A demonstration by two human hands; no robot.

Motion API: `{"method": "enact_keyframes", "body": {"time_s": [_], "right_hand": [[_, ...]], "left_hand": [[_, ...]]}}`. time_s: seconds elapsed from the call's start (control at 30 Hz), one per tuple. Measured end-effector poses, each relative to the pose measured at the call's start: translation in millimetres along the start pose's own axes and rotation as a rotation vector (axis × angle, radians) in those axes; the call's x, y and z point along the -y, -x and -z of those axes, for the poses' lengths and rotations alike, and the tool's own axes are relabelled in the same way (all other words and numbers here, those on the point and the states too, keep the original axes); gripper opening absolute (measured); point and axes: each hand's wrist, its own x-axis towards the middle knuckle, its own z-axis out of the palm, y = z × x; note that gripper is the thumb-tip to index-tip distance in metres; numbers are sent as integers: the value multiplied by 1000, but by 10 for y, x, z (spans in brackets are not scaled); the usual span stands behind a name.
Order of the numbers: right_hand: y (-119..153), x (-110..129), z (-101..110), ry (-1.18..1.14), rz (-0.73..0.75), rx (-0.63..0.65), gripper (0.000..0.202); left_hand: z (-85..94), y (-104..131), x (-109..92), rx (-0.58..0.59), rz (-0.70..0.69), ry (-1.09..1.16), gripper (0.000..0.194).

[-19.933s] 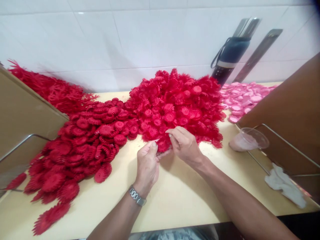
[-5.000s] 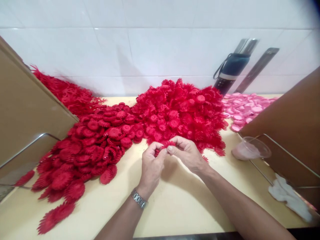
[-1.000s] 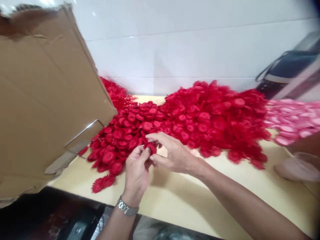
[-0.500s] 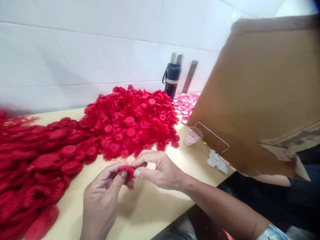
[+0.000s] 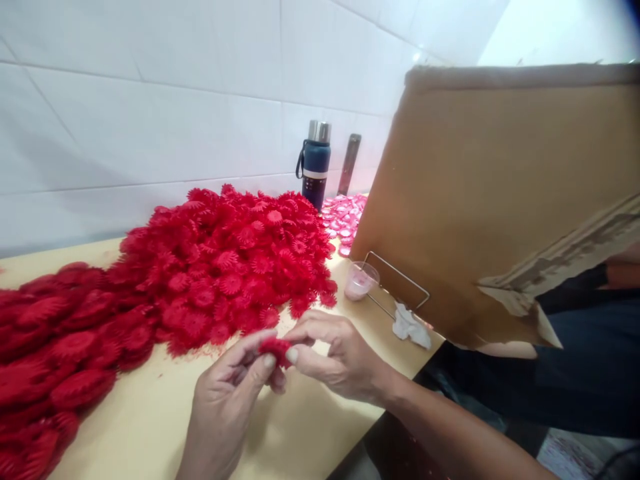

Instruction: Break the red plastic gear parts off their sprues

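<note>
Left hand point(image 5: 225, 393) and right hand point(image 5: 337, 360) have shifted toward the cup point(image 5: 356, 283), grips pinching a red flower point(image 5: 275, 349); uneven pulling might tear it.

Flower heap point(image 5: 235, 267) on table point(image 5: 135, 413); bottle point(image 5: 317, 160) behind; cup point(image 5: 359, 285) right, near panel point(image 5: 500, 187).

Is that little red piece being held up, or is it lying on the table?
Held up: the left hand pinches the red piece between thumb and fingers above the table, with the right hand at its edge.
</note>
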Motion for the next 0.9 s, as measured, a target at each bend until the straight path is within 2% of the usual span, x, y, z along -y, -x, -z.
{"method": "enact_keyframes", "body": {"time_s": [0.1, 0.23, 0.33, 0.5, 0.67, 0.9], "right_hand": [[-7, -27, 313, 109, -66, -114, 15], [-51, -130, 906, 623, -107, -245, 17], [-97, -283, 1180, 997, -144, -160, 21], [-205, -516, 1241, 1279, -227, 121, 27], [-343, -633, 1247, 1330, -335, 325, 18], [-426, -706, 1255, 1270, -338, 413, 17]], "left_hand": [[53, -21, 53, -34, 4, 44, 35], [111, -86, 127, -79, 39, 3, 31], [102, -99, 162, -69, 55, -54, 31], [63, -78, 202, -57, 93, -85, 28], [74, -97, 260, -25, 118, -80, 28], [70, -103, 299, -2, 127, -97, 28]]}}
